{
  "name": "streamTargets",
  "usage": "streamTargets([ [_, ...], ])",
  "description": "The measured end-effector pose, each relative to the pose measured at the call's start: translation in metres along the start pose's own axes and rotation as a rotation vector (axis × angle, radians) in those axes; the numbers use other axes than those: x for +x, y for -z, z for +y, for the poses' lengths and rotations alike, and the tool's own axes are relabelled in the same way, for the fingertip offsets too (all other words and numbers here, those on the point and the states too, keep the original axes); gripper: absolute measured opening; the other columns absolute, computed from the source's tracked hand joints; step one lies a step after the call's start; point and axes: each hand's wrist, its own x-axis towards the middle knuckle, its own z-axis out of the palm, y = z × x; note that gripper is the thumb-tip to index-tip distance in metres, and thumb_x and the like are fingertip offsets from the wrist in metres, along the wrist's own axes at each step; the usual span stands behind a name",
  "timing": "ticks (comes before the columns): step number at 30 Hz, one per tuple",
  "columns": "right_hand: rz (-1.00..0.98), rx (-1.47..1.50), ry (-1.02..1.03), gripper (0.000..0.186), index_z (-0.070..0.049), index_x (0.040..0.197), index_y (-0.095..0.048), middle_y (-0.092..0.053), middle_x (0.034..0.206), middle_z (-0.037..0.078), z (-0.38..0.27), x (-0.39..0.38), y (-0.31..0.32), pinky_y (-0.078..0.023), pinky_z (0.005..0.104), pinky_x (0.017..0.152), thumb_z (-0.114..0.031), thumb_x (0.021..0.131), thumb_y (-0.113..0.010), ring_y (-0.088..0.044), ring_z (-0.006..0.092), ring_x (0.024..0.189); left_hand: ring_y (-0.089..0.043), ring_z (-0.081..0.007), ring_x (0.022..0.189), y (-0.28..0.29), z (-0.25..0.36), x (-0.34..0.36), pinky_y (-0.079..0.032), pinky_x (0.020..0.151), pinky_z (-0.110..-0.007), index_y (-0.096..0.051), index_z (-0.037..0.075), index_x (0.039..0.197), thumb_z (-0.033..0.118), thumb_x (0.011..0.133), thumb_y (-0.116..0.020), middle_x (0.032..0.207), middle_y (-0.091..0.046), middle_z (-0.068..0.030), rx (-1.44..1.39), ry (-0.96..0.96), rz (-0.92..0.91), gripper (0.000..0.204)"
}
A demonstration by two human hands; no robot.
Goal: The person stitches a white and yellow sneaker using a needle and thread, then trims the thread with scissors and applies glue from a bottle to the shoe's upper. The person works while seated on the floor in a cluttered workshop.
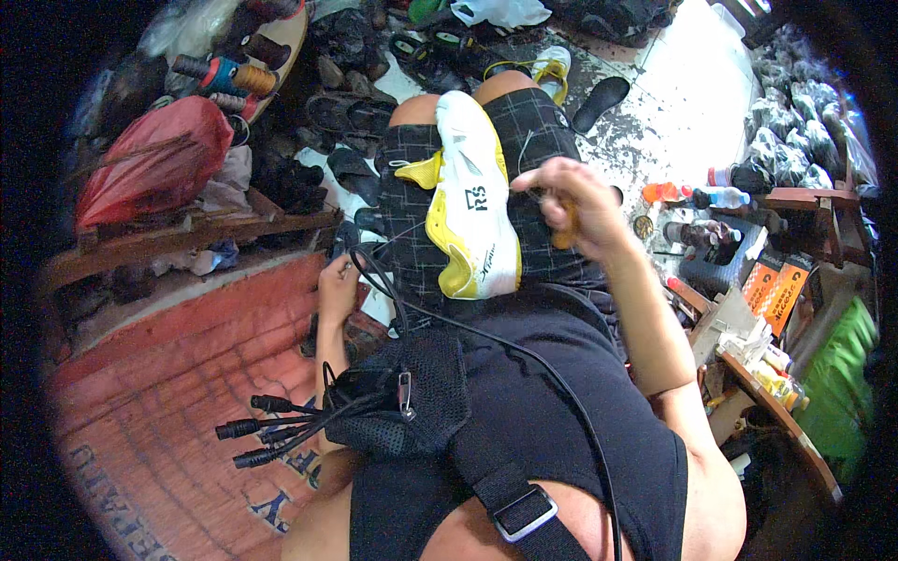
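White-and-yellow sports shoe [479, 201] lies on checked shorts [538, 126] between the hands, dark lettering facing up; right hand [578, 204] curls around an orange handle [563, 230]; left hand [339, 288] nears a thread [400, 235], grip unclear.

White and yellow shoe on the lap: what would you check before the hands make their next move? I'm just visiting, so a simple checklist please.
1. Shoe resting on the checked shorts: ok, it lies across the lap.
2. Right hand holding the orange-brown handle: ok, fingers curl around it.
3. Tip of that tool clear of the fingers: cannot tell, the tip does not show clearly.
4. Thin thread firmly held by the left hand: cannot tell, the fingertips are too small to judge.
5. Black cable well away from the left hand: not ok, it passes close by.
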Motion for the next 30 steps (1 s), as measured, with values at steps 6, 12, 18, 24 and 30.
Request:
streamTargets([
  [6,0.912,-1.314,0.144,0.047,-0.009,0.117,-0.073,-0.069,0.087,0.009,-0.095,-0.046,0.126,-0.052,0.0337,0.062,-0.047,0.100,-0.050,-0.061,0.0169,0.072,-0.062,-0.0194,0.102,0.040,0.057,-0.020,-0.046,0.090,-0.034,-0.067,0.003,0.078,0.013,0.091,-0.070,0.109,-0.071,-0.0087,-0.659,-0.132,-0.324,0.016],
  [12,0.274,-0.911,0.202,0.034,-0.005,0.135,-0.056,-0.067,0.088,0.007,-0.048,-0.049,0.056,-0.052,0.0299,0.074,-0.019,0.104,-0.053,-0.062,0.0162,0.077,-0.068,-0.0181,0.088,-0.001,0.107,-0.002,-0.053,0.075,-0.031,-0.071,0.006,0.086,0.019,0.094,-0.073,0.099,-0.075,-0.0057,-1.510,-0.170,-0.631,0.016],
  [18,0.016,-1.159,0.530,0.033,-0.010,0.131,-0.070,-0.070,0.088,0.010,0.004,-0.032,-0.008,-0.056,0.0363,0.079,-0.010,0.100,-0.061,-0.069,0.0238,0.081,-0.064,-0.0080,0.065,-0.054,0.152,0.035,-0.050,0.057,-0.024,-0.075,-0.001,0.112,0.013,0.097,-0.072,0.082,-0.073,-0.0043,-0.249,0.159,-0.488,0.021],
  [24,-0.026,-1.229,0.322,0.035,-0.015,0.131,-0.071,-0.069,0.087,0.016,-0.004,-0.032,-0.014,-0.056,0.0460,0.079,-0.014,0.097,-0.062,-0.069,0.0350,0.083,-0.072,-0.0129,0.087,-0.100,0.172,0.040,-0.057,0.075,-0.028,-0.072,0.001,0.116,0.005,0.094,-0.072,0.101,-0.077,-0.0074,-0.384,-0.162,-0.450,0.023],
  [30,-0.066,-1.413,0.322,0.037,-0.017,0.128,-0.073,-0.069,0.086,0.016,-0.020,-0.027,-0.020,-0.056,0.0474,0.077,-0.013,0.094,-0.061,-0.069,0.0359,0.083,-0.074,-0.0175,0.101,-0.116,0.183,0.042,-0.059,0.089,-0.033,-0.069,0.002,0.119,0.006,0.089,-0.075,0.111,-0.077,-0.0086,-0.409,-0.198,-0.391,0.031],
])
